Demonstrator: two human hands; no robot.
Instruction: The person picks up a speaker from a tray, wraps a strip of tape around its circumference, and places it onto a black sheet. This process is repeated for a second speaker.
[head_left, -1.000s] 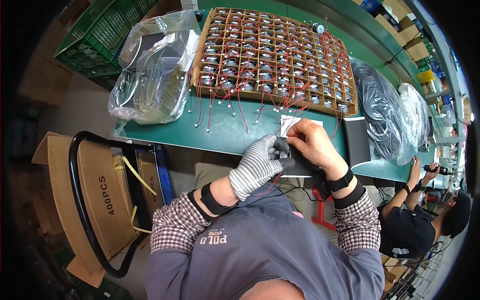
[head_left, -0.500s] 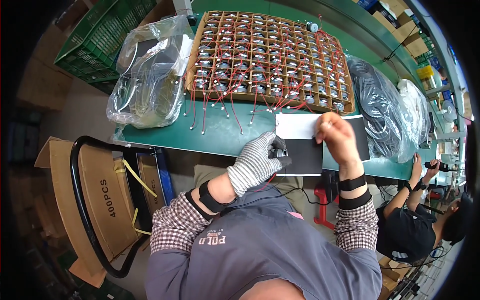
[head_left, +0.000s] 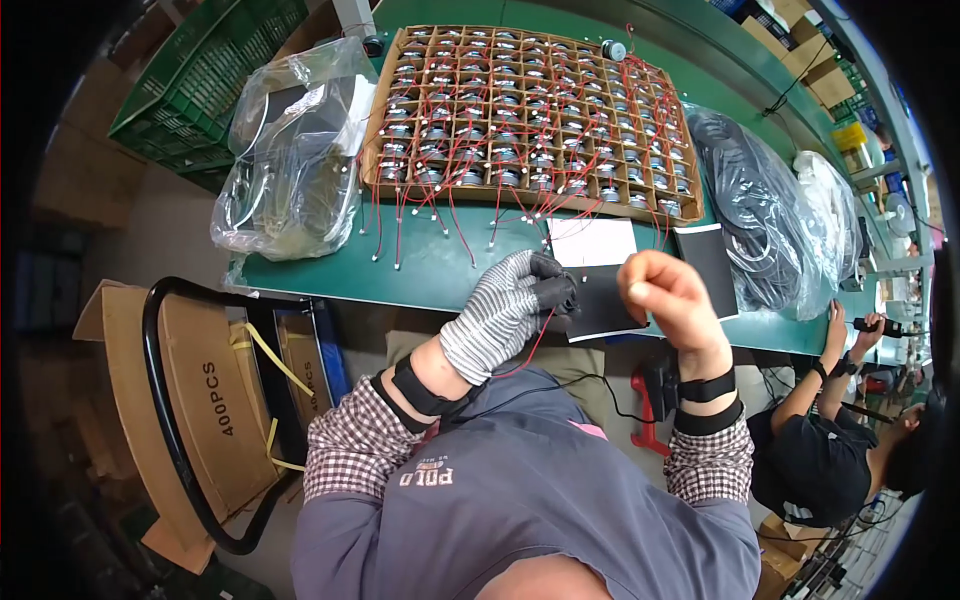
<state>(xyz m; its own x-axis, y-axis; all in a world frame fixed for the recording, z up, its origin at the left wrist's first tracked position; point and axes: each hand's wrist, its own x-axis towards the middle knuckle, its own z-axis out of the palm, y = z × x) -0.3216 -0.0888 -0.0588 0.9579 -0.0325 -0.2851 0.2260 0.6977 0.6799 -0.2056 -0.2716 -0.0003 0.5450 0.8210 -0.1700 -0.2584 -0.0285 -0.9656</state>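
My left hand [head_left: 500,312], in a striped glove with dark fingertips, is closed round a small dark round speaker [head_left: 569,294]. A thin red wire [head_left: 541,343] hangs from it toward my lap. My bare right hand [head_left: 677,302] is to its right, fingers curled and thumb pressed in. Whatever its fingertips hold, if anything, is too small to make out. Beneath both hands lies a black sheet [head_left: 600,308] with a white sheet [head_left: 592,242] just beyond it. Farther back, a divided cardboard tray [head_left: 372,160] holds many round speakers with red wires trailing over its front edge.
A clear plastic bag [head_left: 290,190] stands left of the tray on the green table [head_left: 330,275]. Bagged dark rings [head_left: 750,215] and another black sheet [head_left: 708,262] lie right. A cardboard carton [head_left: 205,400] stands low left. A co-worker [head_left: 825,450] is at the right.
My right hand has come slightly lower, off the white sheet. My left hand has turned and lifted the speaker a little, and the black sheet beneath has shifted at an angle.
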